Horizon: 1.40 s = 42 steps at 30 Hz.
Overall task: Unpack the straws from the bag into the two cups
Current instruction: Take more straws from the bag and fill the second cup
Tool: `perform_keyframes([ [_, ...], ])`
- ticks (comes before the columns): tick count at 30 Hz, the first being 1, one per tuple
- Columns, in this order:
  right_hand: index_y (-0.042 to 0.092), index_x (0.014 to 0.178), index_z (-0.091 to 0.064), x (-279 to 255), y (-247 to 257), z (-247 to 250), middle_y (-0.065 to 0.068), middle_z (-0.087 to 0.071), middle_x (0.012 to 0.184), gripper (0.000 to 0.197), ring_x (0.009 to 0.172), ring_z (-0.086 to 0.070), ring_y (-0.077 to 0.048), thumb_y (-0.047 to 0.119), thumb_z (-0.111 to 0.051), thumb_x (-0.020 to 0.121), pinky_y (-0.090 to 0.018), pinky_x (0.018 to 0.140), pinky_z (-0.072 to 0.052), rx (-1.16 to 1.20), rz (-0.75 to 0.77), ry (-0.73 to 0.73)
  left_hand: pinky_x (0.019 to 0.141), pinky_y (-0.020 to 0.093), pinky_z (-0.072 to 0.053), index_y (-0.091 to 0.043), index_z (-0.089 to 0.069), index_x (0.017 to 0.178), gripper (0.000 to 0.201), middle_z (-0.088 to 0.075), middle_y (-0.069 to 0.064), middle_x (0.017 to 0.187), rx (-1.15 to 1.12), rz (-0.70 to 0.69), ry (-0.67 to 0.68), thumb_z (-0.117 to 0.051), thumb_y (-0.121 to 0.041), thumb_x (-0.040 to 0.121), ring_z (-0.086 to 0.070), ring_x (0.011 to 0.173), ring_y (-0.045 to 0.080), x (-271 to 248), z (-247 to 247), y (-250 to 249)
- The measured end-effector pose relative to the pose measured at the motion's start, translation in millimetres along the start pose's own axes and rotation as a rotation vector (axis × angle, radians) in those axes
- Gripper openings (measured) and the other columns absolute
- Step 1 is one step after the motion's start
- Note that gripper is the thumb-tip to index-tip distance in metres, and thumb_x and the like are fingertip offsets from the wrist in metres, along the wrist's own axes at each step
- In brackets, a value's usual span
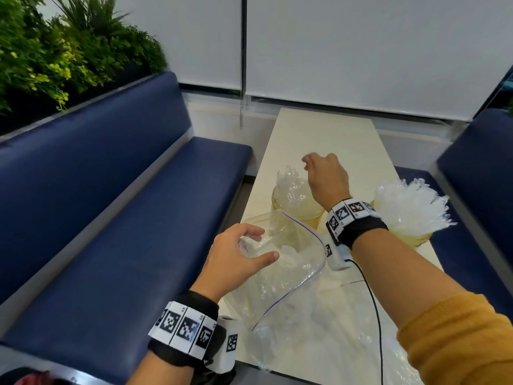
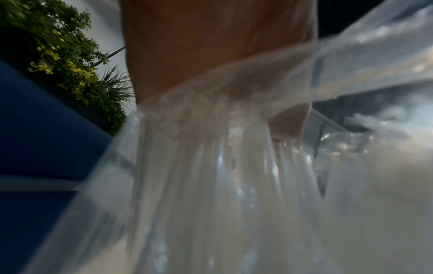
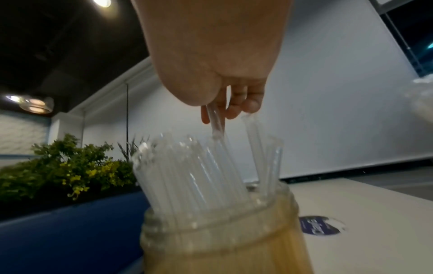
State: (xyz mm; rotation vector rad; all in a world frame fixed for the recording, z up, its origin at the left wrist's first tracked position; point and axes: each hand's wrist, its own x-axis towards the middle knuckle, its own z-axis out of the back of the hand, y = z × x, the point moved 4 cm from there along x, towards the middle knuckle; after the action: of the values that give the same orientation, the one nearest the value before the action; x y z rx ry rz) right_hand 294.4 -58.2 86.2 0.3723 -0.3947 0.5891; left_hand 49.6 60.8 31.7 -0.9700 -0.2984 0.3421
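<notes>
Two clear cups stand on the pale table [image 1: 333,140]. The left cup [image 1: 298,211] holds a loose bunch of clear straws [image 1: 291,187]; the right cup [image 1: 416,237] is packed with straws [image 1: 410,209]. My right hand [image 1: 306,163] hovers above the left cup. In the right wrist view this hand [image 3: 225,113] pinches a single straw [image 3: 215,122] whose lower end sits among those in the cup [image 3: 222,241]. My left hand [image 1: 263,244] grips the mouth of the clear zip bag [image 1: 294,287], holding it up; a few straws [image 1: 288,259] lie inside. The left wrist view shows blurred bag plastic [image 2: 211,185].
A blue bench [image 1: 111,218] runs along the left of the table, another blue seat [image 1: 477,162] on the right. Plants [image 1: 55,51] stand behind the left bench. A black cable [image 1: 373,307] trails from my right wrist across the table. A dark round sticker [image 3: 319,225] lies beyond the cup.
</notes>
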Motion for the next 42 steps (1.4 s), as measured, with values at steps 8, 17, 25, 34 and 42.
perform_keyframes([
  [8, 0.014, 0.110, -0.062, -18.2, -14.1, -26.4, -0.005, -0.063, 0.105, 0.035, 0.110, -0.052, -0.034, 0.024, -0.030, 0.106, -0.047, 0.090, -0.043, -0.200, -0.002, 0.294, 0.088, 0.011, -0.042, -0.029, -0.067, 0.117, 0.027, -0.068, -0.017, 0.113, -0.135, -0.020, 0.061, -0.053, -0.015, 0.099, -0.059, 0.109, -0.005, 2.6, 0.0, -0.7],
  [17, 0.016, 0.099, -0.071, -7.7, 53.6, 77.6, -0.001, -0.068, 0.098, 0.030, 0.087, -0.059, -0.019, 0.038, -0.050, 0.099, -0.032, 0.079, -0.048, 0.223, 0.164, -0.034, 0.101, 0.031, -0.043, -0.030, -0.058, 0.131, 0.055, -0.063, -0.018, 0.126, -0.262, -0.013, 0.142, -0.035, -0.022, 0.082, -0.058, 0.121, 0.012, 3.4, -0.1, -6.3],
  [25, 0.022, 0.123, -0.062, -104.2, 114.6, 39.0, 0.010, -0.065, 0.099, 0.053, 0.086, -0.071, -0.022, 0.057, -0.063, 0.083, -0.043, 0.072, -0.062, 0.146, 0.334, 0.937, 0.105, 0.033, -0.042, -0.029, -0.062, 0.131, 0.047, -0.065, -0.009, 0.128, -0.428, 0.022, 0.126, -0.027, -0.043, 0.103, -0.058, 0.122, 0.012, -2.0, 2.9, -15.2],
  [34, 0.016, 0.114, -0.060, -136.3, 121.0, 12.9, 0.006, -0.062, 0.101, 0.032, 0.089, -0.057, -0.014, 0.040, -0.064, 0.093, -0.032, 0.084, -0.048, 0.332, 0.408, 0.827, 0.097, 0.031, -0.050, -0.029, -0.063, 0.126, 0.037, -0.065, -0.013, 0.124, -0.701, 0.179, 0.097, -0.036, -0.041, 0.105, -0.065, 0.095, 0.003, -4.6, 0.4, -12.3],
  [42, 0.013, 0.101, -0.058, -142.6, 117.6, 11.1, 0.005, -0.058, 0.090, 0.022, 0.066, -0.051, 0.004, 0.035, -0.055, 0.101, -0.017, 0.063, -0.033, 0.389, 0.435, 0.805, 0.096, 0.033, -0.052, -0.023, -0.054, 0.141, 0.046, -0.062, -0.007, 0.135, -0.676, 0.164, 0.065, -0.035, -0.039, 0.102, -0.060, 0.124, 0.013, -1.2, 2.5, -3.9],
])
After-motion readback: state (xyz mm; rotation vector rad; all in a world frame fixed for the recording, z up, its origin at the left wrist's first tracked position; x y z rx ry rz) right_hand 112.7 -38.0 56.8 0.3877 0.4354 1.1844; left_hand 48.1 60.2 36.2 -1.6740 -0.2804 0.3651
